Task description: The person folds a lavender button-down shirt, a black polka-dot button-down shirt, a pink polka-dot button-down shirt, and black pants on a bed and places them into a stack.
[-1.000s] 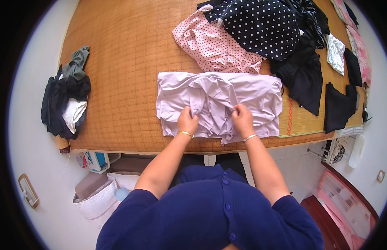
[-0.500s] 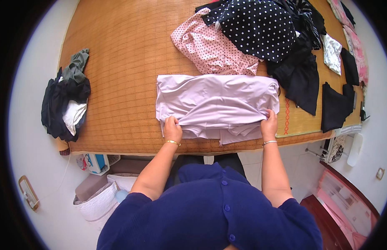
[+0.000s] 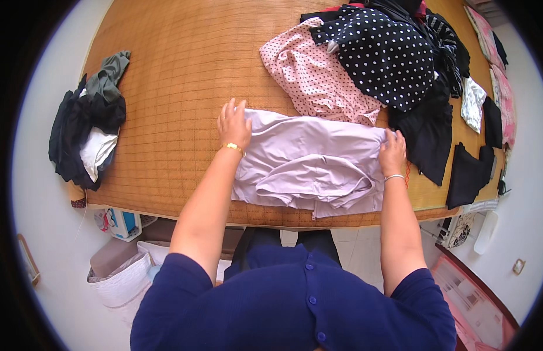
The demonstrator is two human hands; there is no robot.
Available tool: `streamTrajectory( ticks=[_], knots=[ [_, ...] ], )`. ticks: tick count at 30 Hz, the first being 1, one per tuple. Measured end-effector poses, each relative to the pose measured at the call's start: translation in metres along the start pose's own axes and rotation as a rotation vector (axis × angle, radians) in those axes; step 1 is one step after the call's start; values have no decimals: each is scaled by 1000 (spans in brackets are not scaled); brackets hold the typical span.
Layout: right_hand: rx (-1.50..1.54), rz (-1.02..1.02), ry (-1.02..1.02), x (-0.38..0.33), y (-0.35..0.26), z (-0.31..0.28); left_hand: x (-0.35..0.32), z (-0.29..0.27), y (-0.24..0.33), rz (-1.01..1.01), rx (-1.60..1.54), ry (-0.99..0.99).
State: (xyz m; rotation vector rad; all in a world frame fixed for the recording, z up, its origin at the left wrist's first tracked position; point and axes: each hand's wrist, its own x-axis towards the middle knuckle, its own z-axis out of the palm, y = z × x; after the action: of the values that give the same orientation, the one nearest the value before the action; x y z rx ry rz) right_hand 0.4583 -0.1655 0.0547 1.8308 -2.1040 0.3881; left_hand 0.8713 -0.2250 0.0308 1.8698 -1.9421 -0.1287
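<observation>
A pale lavender garment (image 3: 306, 140), folded into a wide rectangle, lies across the mat near the front edge of the bed. Its near side is rumpled, with a loose fold across the middle and a zip at the bottom. My left hand (image 3: 233, 126), wearing a gold bracelet, rests at the garment's far left corner with its fingers stretched apart. At the far right corner my right hand (image 3: 392, 153), with a silver bangle, touches the edge, fingers loosely bent and apart. Neither hand grips the cloth.
Beyond the garment lie a pink dotted garment (image 3: 318, 73), a black polka-dot garment (image 3: 385, 58) and black clothes (image 3: 423, 143). Folded black clothing (image 3: 467, 175) is at the right. A dark clothes pile (image 3: 87, 128) sits at the left edge of the woven mat (image 3: 178, 105).
Both hands have let go of the garment's near edge and moved to its far corners, the left one farther out. The near edge now lies slack in a fold. The view has shifted slightly.
</observation>
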Motion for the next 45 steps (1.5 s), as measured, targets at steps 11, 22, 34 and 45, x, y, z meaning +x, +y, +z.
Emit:
streamTrajectory(
  ticks=[11, 22, 34, 45],
  knots=[
    [578, -75, -288, 30, -104, -1, 1, 12, -2, -283, -65, -148],
    [526, -363, -879, 48, -351, 44, -130, -32, 6, -951, -478, -377],
    [1348, -311, -1098, 114, -176, -49, -149, -68, 82, -587, -798, -487],
    [1120, 796, -634, -45, 155, 29, -187, 31, 312, 116, -438, -855]
  ],
)
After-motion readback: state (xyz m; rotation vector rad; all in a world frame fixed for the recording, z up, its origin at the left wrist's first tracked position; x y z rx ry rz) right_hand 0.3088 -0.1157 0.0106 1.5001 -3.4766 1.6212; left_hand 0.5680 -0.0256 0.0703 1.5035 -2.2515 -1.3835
